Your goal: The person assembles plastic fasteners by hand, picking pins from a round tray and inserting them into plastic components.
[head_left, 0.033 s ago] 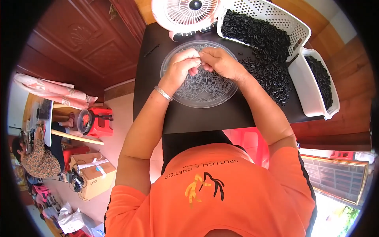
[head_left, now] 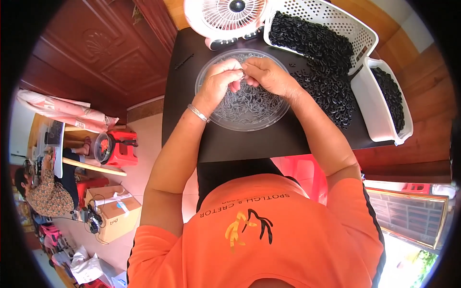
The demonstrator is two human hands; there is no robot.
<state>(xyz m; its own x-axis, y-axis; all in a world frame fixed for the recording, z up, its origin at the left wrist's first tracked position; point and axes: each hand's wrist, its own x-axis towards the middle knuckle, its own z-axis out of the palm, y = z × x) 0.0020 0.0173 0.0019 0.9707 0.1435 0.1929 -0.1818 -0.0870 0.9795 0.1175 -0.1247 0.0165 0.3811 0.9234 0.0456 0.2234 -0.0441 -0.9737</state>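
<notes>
Over a clear round plastic dish (head_left: 211,103) full of small black parts, both my hands meet fingertip to fingertip. My left hand (head_left: 218,82), with a silver bracelet (head_left: 198,113) on its wrist, pinches a small part against the fingers of my right hand (head_left: 270,77). The part itself is too small to make out. The dish rests on a black table (head_left: 249,141). To the right lies a loose heap of black rings (head_left: 331,91).
A white perforated basket (head_left: 357,29) of black rings stands at the back right, with a white tub (head_left: 370,103) of more rings beside it. A white fan (head_left: 230,14) sits behind the dish. At left are a wooden door (head_left: 96,57), a red stool (head_left: 120,146), a cardboard box (head_left: 113,213) and a seated person (head_left: 41,192).
</notes>
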